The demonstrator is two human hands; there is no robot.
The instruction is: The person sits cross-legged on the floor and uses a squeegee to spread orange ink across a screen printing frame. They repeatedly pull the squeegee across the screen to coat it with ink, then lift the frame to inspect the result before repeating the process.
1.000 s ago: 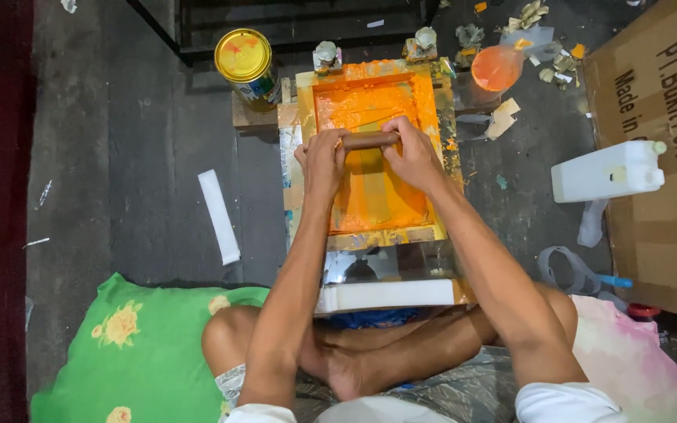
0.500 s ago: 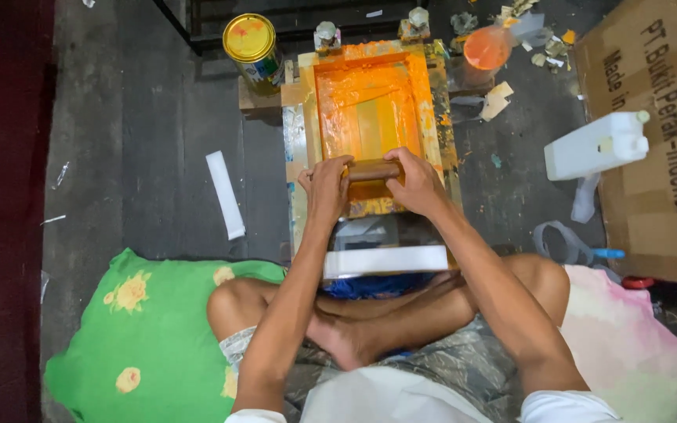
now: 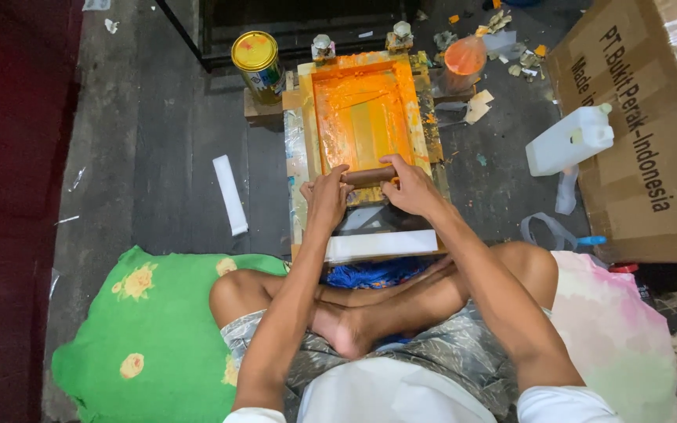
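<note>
A: What has changed over the last second?

B: The squeegee (image 3: 368,176), gripped at its ends by the left hand (image 3: 327,197) and right hand (image 3: 412,188), has been drawn from mid-screen to the near edge of the printing frame (image 3: 307,117).

A: And the meaning?

B: 1 pull is judged nearly finished; orange ink (image 3: 362,117) is left spread thin behind.

Both hands cover the ends of the squeegee (image 3: 367,175); the cardboard box (image 3: 652,117) is cut off at the right edge.
</note>
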